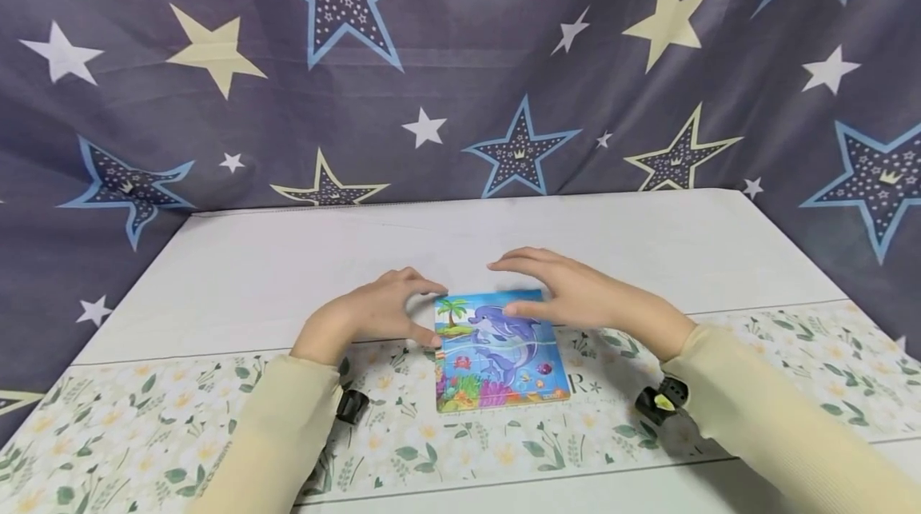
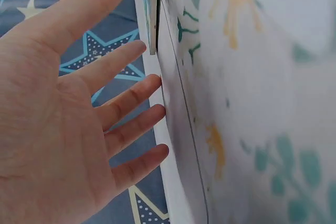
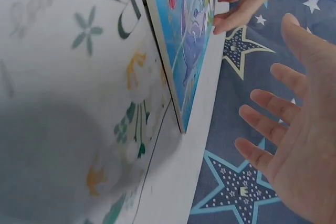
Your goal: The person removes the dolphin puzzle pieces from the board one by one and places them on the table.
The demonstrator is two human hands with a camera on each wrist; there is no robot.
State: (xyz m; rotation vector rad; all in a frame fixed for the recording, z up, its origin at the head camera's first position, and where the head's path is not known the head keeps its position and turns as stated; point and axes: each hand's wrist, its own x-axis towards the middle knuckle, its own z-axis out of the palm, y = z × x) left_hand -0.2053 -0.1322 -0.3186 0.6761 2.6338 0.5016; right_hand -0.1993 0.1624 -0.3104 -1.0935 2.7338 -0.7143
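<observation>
A square jigsaw puzzle (image 1: 478,374) with a dolphin, a palm tree and coral lies flat on the table, its picture facing up. At its left edge is my left hand (image 1: 377,308), thumb and index finger spread near the upper left side; the left wrist view shows the fingers (image 2: 128,98) extended and the palm holding nothing. My right hand (image 1: 579,294) hovers over the upper right corner, its thumb in front of the picture. Seen in the right wrist view, the right-hand fingers (image 3: 273,108) are loosely spread, apart from the puzzle board (image 3: 181,51).
A floral runner (image 1: 288,418) with some printed lettering crosses the white table (image 1: 619,230). Behind the table hangs a dark curtain (image 1: 460,58) patterned with stars. Small black devices (image 1: 352,406) are strapped at both wrists.
</observation>
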